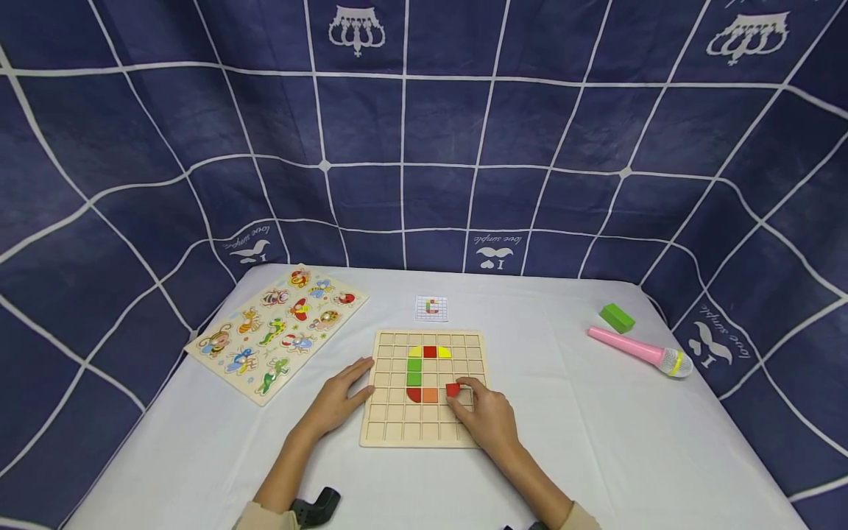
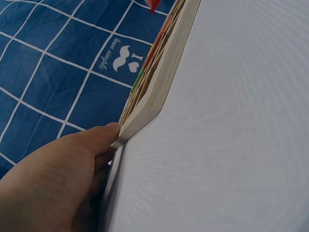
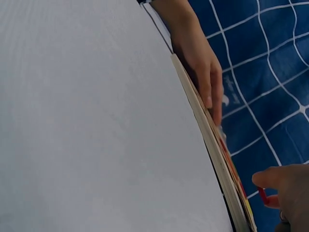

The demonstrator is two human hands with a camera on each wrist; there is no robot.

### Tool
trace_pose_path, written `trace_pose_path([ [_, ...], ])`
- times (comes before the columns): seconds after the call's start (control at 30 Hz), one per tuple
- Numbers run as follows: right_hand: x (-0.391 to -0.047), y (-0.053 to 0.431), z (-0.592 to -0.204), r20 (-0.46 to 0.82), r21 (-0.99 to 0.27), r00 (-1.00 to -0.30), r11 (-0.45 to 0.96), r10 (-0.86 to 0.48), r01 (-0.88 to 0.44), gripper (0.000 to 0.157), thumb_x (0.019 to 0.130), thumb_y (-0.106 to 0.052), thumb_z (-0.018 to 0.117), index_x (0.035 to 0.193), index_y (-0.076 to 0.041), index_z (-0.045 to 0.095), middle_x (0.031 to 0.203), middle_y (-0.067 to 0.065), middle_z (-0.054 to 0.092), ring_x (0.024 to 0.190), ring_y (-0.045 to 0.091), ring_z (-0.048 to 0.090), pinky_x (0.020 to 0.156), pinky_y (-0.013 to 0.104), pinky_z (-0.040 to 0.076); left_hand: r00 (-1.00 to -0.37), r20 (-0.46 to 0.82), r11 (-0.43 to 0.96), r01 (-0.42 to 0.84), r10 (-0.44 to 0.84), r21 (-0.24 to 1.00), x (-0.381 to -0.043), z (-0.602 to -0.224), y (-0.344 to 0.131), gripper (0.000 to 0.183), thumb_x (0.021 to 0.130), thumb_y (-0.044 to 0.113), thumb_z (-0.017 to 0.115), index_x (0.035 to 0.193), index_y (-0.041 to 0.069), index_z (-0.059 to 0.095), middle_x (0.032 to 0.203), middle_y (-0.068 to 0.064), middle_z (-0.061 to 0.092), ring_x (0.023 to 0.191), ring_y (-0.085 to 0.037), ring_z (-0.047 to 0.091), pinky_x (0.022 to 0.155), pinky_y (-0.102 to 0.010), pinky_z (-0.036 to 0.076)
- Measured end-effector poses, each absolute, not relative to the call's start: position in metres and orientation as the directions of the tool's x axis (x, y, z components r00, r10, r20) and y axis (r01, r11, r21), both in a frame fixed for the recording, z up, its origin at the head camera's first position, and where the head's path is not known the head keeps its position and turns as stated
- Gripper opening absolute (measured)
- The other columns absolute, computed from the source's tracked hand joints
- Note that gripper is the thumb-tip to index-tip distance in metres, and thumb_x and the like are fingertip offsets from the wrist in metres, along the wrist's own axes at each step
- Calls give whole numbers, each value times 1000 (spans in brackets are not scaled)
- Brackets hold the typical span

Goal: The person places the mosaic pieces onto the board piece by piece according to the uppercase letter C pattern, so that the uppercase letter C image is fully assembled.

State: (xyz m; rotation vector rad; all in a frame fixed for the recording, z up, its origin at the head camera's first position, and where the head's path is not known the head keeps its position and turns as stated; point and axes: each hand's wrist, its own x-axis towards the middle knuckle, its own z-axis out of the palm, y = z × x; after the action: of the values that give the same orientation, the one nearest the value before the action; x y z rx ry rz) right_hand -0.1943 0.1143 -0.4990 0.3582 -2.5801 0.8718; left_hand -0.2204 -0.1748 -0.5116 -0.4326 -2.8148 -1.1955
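A wooden grid board lies on the white table. My right hand pinches a small red tile between thumb and fingertips, above the board's cells right of the orange square. In the right wrist view the red tile is held clear of the board. My left hand rests at the board's left edge, fingers extended and touching it. Set in the grid are a red square between two yellow rounded pieces, two green squares, and a red rounded piece.
Behind the board lies a small card printed with a coloured grid pattern. An insect puzzle board lies to the left. To the right are a pink toy microphone and a green block. A blue checked cloth hangs behind the table.
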Motion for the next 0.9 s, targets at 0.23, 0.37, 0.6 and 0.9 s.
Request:
trace_pose_path([
  [0.23,-195,109,-504,423,-517,-895,774,-141,-366,32,75,-29,76,99,-11,68,45,-14,27,43,-1,17,34,17,19,-955,164,664,290,247,689,-221,-511,-175,54,90,25,62,138,7,44,143,-11,38,133,-28,31,108,-46,26],
  [0.37,-195,108,-507,411,-505,-898,782,-156,-366,31,75,-29,77,99,-10,69,44,-14,28,43,-1,18,34,17,21,-954,170,666,296,248,685,-221,-512,-176,54,90,25,61,137,7,44,142,-10,39,132,-27,32,108,-45,27],
  [0.6,-196,107,-509,415,-490,-896,791,-158,-367,32,75,-32,77,98,-10,69,42,-15,27,43,0,18,34,17,20,-950,183,663,307,252,683,-221,-513,-176,54,90,26,62,137,8,44,142,-11,39,132,-28,32,107,-46,27],
  [0.9,-196,107,-509,405,-496,-902,792,-151,-355,33,75,-35,76,98,-12,69,44,-15,34,44,1,21,34,18,25,-952,176,659,300,249,689,-221,-513,-176,54,89,26,62,137,8,44,143,-10,39,133,-28,32,108,-46,27],
])
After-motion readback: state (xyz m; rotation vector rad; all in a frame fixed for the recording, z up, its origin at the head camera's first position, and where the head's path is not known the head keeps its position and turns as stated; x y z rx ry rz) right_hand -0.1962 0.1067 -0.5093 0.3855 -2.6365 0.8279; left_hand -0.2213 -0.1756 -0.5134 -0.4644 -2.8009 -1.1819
